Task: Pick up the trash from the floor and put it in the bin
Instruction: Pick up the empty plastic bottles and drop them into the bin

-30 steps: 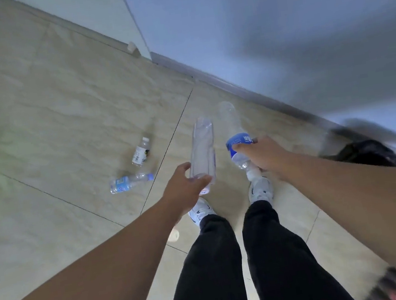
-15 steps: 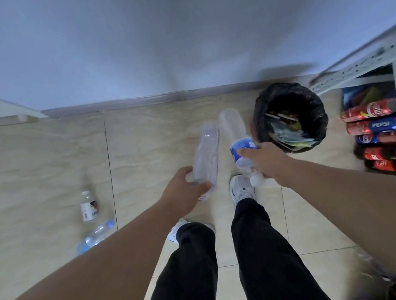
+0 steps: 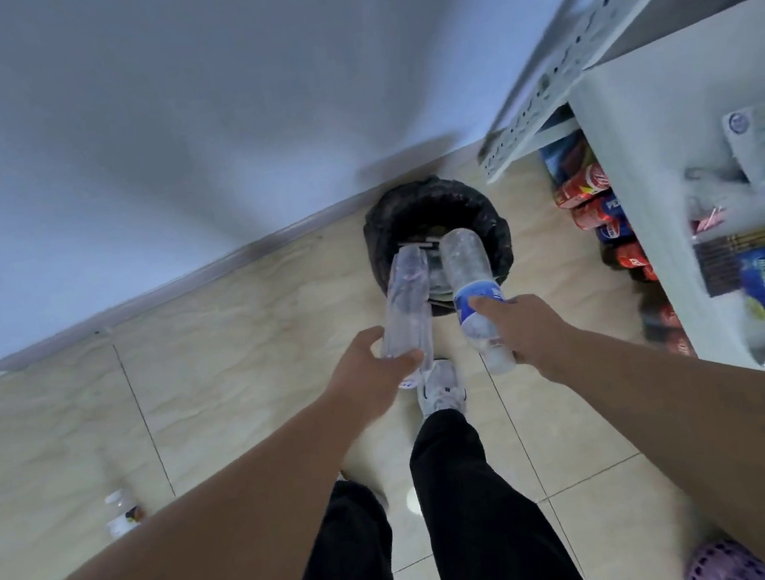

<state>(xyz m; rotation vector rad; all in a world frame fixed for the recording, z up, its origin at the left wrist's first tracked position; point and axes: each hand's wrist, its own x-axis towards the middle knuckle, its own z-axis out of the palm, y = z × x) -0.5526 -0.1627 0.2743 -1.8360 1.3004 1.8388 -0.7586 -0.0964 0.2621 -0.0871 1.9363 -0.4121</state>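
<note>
My left hand (image 3: 373,379) grips a clear, label-free plastic bottle (image 3: 406,303) near its cap end. In my right hand (image 3: 523,329) is a second clear bottle with a blue label (image 3: 469,277). Both bottles point forward, their far ends over the open mouth of the round bin with a black bag (image 3: 489,220), which stands against the wall. Some trash lies inside the bin, mostly hidden behind the bottles. A small white-labelled bottle (image 3: 122,515) lies on the tile floor at the lower left, partly hidden by my left forearm.
A white shelf unit (image 3: 635,146) stands to the right of the bin, with soda cans (image 3: 600,210) stacked under it and packages on top. The wall runs behind the bin. My legs and one white shoe (image 3: 441,389) are below the hands. A purple slipper (image 3: 724,564) sits bottom right.
The view has turned right and moved closer to the bin. Both hands have carried their bottles forward until the far ends hang over the bin. The floor bottles have slid to the lower left.
</note>
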